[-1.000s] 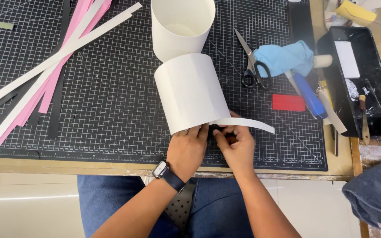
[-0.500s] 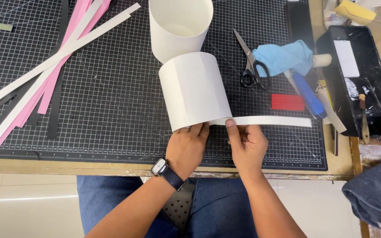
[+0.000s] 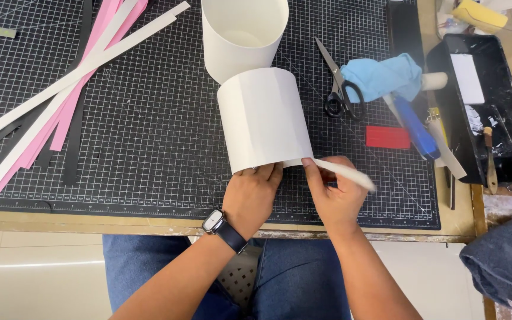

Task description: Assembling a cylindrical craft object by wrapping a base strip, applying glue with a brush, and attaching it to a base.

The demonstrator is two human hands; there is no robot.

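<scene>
my left hand (image 3: 252,192) presses down on the near rim of the white paper cylinder (image 3: 263,118) lying on the black cutting mat (image 3: 149,136), fingers closed against the paper edge. my right hand (image 3: 336,192) is pinched on a thin white strip (image 3: 345,172) that runs from the cylinder's near right corner out to the right, thumb and forefinger together on it just beside the rim. a second white cylinder (image 3: 244,35) stands farther off, touching the far end of the first.

the strip looks blurred where it leaves my fingers, so i judge it is loose and springy; if my pinch slackens it could flick away from the rim or lie crooked. pushing too hard with my left hand could dent or flatten the cylinder wall. the scissors (image 3: 336,89), the blue cloth (image 3: 380,76) and the red block (image 3: 387,137) lie to the right, near enough that the strip's free end might catch on them. pink and white strips (image 3: 60,101) lie well apart on the left.
</scene>
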